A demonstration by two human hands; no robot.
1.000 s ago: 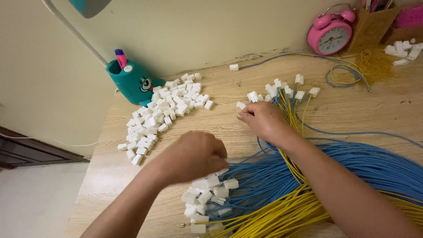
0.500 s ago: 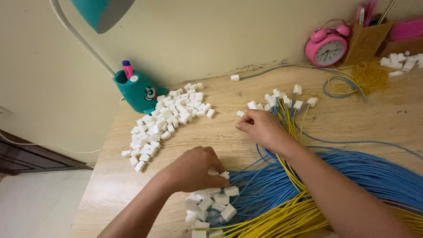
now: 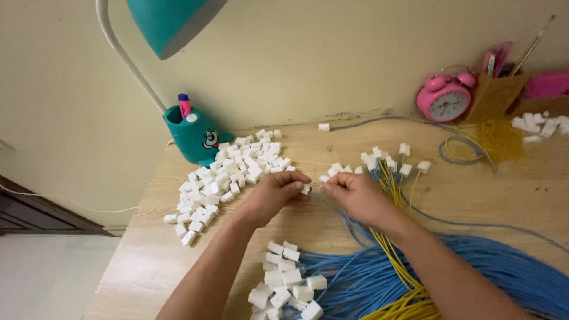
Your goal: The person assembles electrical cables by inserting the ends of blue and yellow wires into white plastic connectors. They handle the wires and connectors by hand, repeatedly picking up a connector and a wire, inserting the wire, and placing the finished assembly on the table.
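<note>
My left hand (image 3: 274,194) pinches a small white plastic connector (image 3: 306,189) between thumb and fingertips above the wooden desk (image 3: 450,195). My right hand (image 3: 351,192) is just right of it, fingers closed on a thin wire end aimed at that connector. Under my right forearm runs a bundle of blue and yellow wires (image 3: 415,278). A heap of loose white connectors (image 3: 228,178) lies to the left of my left hand. Wires fitted with white connectors (image 3: 385,161) fan out beyond my right hand.
A teal desk lamp with a pen-holder base (image 3: 192,135) stands at the back left. A pink alarm clock (image 3: 443,99) and a brown holder (image 3: 498,95) sit at the back right, beside more white connectors (image 3: 539,125). Wired connectors (image 3: 284,287) lie near the front edge.
My left hand rose from the connectors near the front edge to meet my right hand at mid-desk. The right hand shifted slightly toward it. The camera tilted up.
</note>
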